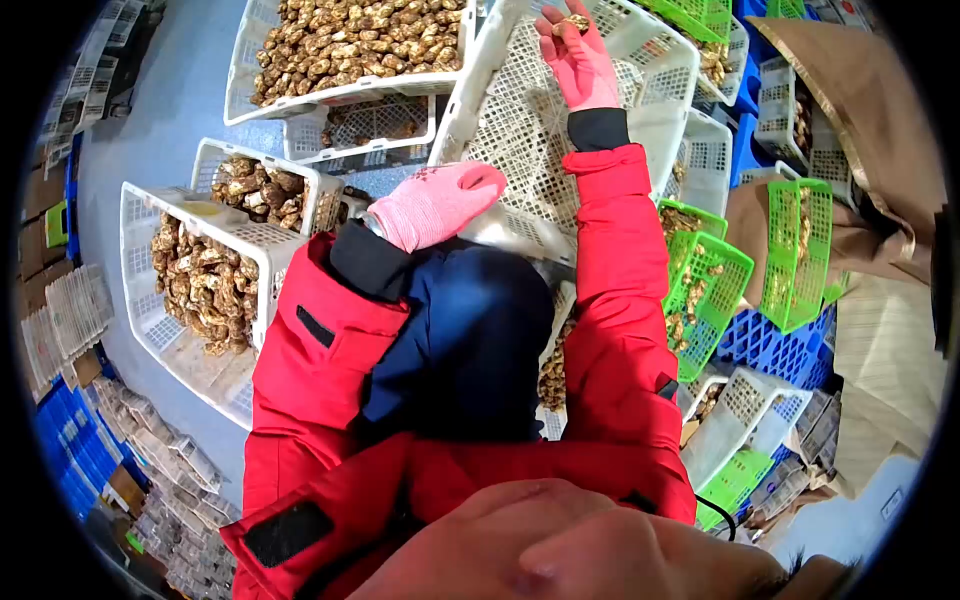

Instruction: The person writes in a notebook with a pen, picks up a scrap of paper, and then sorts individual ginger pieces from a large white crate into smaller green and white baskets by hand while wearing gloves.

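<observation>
My right hand (582, 65), in a pink glove, is raised over the far end of a large white basket (500, 120). Its fingers hold a small brown-and-white mushroom (572, 24). The bottom of that basket is bare mesh where it shows. My left hand (435, 205), also in a pink glove, is closed above my left knee, by the basket's near left side. Whatever its fingers hold, if anything, is hidden. Left of it, a white basket (255, 235) contains many mushrooms (205, 285).
A white crate (240, 95) heaped with mushrooms stands at the far left. On the right are green baskets (740, 262) with small pieces, a blue crate (770, 345) and brown cloth (850, 110). Stacked trays (190, 530) line the lower left, beyond the grey floor (120, 210).
</observation>
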Motion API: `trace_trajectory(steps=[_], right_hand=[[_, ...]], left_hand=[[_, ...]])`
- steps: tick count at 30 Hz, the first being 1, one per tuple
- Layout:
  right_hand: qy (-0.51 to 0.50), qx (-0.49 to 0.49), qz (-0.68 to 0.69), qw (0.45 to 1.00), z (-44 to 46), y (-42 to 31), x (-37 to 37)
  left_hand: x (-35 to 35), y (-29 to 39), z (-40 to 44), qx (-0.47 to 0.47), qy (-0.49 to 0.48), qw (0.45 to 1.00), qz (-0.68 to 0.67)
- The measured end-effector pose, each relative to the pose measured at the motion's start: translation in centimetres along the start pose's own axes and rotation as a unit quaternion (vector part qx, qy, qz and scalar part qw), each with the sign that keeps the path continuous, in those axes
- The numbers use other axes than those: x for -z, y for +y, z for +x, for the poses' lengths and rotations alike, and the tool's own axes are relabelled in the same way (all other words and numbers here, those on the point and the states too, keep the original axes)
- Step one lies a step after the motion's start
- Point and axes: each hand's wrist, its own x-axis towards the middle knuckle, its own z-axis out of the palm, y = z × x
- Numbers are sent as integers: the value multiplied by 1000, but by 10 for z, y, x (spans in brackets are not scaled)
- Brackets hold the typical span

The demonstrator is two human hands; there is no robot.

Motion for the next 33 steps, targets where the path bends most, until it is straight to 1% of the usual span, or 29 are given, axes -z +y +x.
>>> trace_trajectory(steps=[2, 3, 4, 6, 7, 8, 10, 12, 14, 15, 16, 18, 19, 20, 22, 23, 24, 26, 27, 28, 29, 30, 31, 32, 33], right_hand=[[-26, 14, -78, 997, -14, -11, 0], [-21, 3, -82, 996, -27, -21, -9], [4, -9, -139, 990, -40, -31, -16], [-23, -15, -165, 986, -72, -52, -29], [-5, -14, -217, 976, -96, -65, -39], [3, -18, -242, 970, -117, -74, -35], [93, -64, -360, 926, -173, -101, -58], [73, -90, -358, 927, -239, -117, -36], [119, -195, -476, 849, -315, -122, -15], [118, -255, -545, 790, -355, -120, 1], [113, -309, -608, 722, -382, -118, 10], [219, -264, -598, 725, -408, -113, 5], [231, -215, -628, 712, -403, -112, 10], [264, -215, -622, 705, -388, -110, 15], [293, -58, -611, 733, -351, -90, 25], [310, -61, -573, 756, -328, -76, 42], [316, -106, -563, 756, -307, -60, 68], [269, -200, -641, 690, -281, -38, 118], [281, -204, -656, 670, -271, -42, 183], [296, -207, -673, 646, -258, -43, 222], [153, -196, -907, 340, -243, -59, 171], [156, -134, -854, 478, -246, -78, 171], [169, -109, -851, 486, -246, -89, 153], [180, -84, -847, 493, -245, -99, 134], [225, -58, -786, 572, -247, -111, 99]], left_hand=[[-2, 8, -4, -14, -18, 1000, 17], [-5, 5, -5, -97, 0, 992, 86], [-7, 2, -7, -106, -6, 988, 108], [-15, 6, -7, -2, -7, 1000, 16], [-17, 9, -13, -29, -20, 998, 50], [-23, 8, -16, 12, -17, 1000, -20], [-32, 9, -22, -9, -9, 1000, -4], [-42, 0, -22, -20, -21, 997, -76], [-40, 15, -32, -7, -47, 997, -65], [-45, 5, -27, -21, -45, 995, -81], [-44, 8, -26, -27, -46, 997, -57], [-45, 18, -34, -27, -48, 998, -12], [-46, 23, -39, -20, -32, 999, 13], [-51, 13, -34, -9, -38, 999, -28], [-45, 40, -52, 0, -13, 997, 72], [-48, 40, -55, -17, 22, 998, 48], [-50, 36, -59, -31, 64, 997, 26], [-54, 28, -76, -92, 115, 989, 14], [-56, 33, -89, -120, 180, 976, 21], [-59, 37, -103, -149, 241, 959, 27], [-52, 40, -118, -168, 268, 948, 29], [-42, 46, -137, -187, 296, 936, 32], [-30, 49, -153, -179, 325, 928, 26], [-20, 55, -177, -166, 340, 925, -21], [-14, 54, -186, -187, 376, 907, -22]])
